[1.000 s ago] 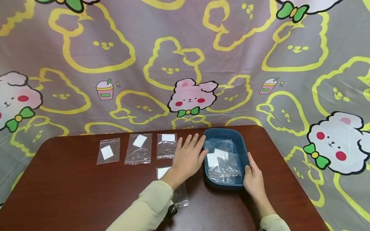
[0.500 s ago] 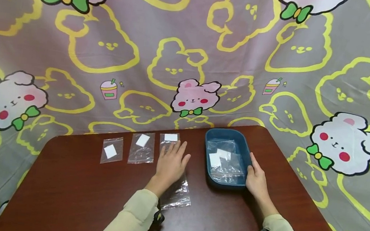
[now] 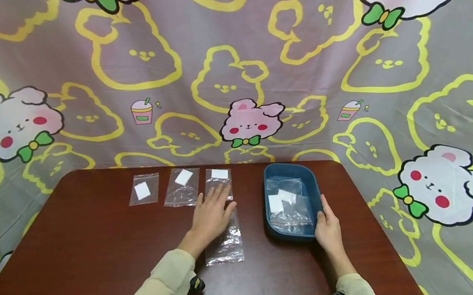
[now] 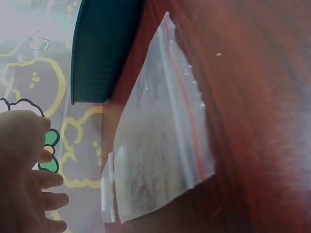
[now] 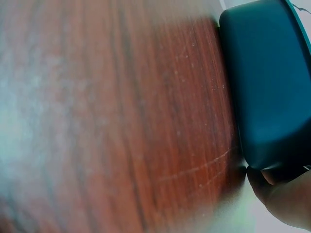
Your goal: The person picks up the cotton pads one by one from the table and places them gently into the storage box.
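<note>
In the head view my left hand [image 3: 209,216] reaches low over a clear zip bag [image 3: 231,244], fingers straight and slightly spread. The hand covers that bag's upper part, and the fingertips overlap the bottom of another clear bag [image 3: 211,184] behind it. The left wrist view shows the nearest bag [image 4: 160,126] flat on the table with a red line along its zip. My right hand [image 3: 329,230] holds the right side of a blue plastic bin [image 3: 287,237], thumb at the rim. Inside the bin lie overlapping clear bags [image 3: 299,212] with white rectangular pieces [image 3: 275,203].
Two more clear bags, a left one [image 3: 150,197] and a middle one [image 3: 175,191], lie along the back left, each with a white piece. The brown wooden table [image 3: 90,238] ends at a patterned cloth backdrop [image 3: 215,28]. Black wrist cameras [image 3: 197,285] sit at both cuffs.
My left hand has moved left from beside the bin to over the bags, uncovering the lower part of the near one. My right hand stays on the bin.
</note>
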### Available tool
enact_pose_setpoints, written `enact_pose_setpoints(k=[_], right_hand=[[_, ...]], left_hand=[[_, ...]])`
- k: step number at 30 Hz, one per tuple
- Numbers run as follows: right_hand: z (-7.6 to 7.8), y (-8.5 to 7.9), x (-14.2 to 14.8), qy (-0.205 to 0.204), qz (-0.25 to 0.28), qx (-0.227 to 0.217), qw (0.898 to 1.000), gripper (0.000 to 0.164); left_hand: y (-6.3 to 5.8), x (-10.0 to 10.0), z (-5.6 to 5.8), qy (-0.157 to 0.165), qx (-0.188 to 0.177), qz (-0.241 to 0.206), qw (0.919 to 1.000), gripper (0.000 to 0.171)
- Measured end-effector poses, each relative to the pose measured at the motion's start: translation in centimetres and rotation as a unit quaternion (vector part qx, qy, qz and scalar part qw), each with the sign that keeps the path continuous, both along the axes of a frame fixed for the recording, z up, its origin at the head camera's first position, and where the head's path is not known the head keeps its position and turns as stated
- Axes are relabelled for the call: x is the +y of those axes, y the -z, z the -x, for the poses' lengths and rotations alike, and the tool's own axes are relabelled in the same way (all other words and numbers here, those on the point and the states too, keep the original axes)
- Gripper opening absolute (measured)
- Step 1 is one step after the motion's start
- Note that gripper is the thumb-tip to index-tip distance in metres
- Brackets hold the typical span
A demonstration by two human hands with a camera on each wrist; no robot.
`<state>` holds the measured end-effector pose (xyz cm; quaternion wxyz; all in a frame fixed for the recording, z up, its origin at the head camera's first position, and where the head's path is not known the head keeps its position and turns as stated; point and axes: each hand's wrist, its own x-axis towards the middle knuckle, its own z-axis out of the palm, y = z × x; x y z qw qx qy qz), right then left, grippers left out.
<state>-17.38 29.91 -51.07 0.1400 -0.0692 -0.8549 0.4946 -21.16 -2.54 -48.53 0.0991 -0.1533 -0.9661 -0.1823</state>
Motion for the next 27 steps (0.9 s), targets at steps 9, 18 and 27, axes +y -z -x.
enact_pose_setpoints(k=[9,18,27], right_hand=[[-0.1,-0.1,0.0,0.002,0.004,-0.003,1.0,0.054],[-0.1,-0.1,0.0,0.001,0.011,-0.006,1.0,0.054],[0.0,0.0,0.1,0.003,0.011,-0.006,1.0,0.055]], left_hand=[[0.9,0.1,-1.4,-0.003,-0.004,-0.008,1.0,0.057],[2.7,0.4,-2.9,-0.004,-0.015,-0.022,0.9997,0.056],[4.5,0.4,-3.6,0.0,-0.036,-0.015,0.9992,0.058]])
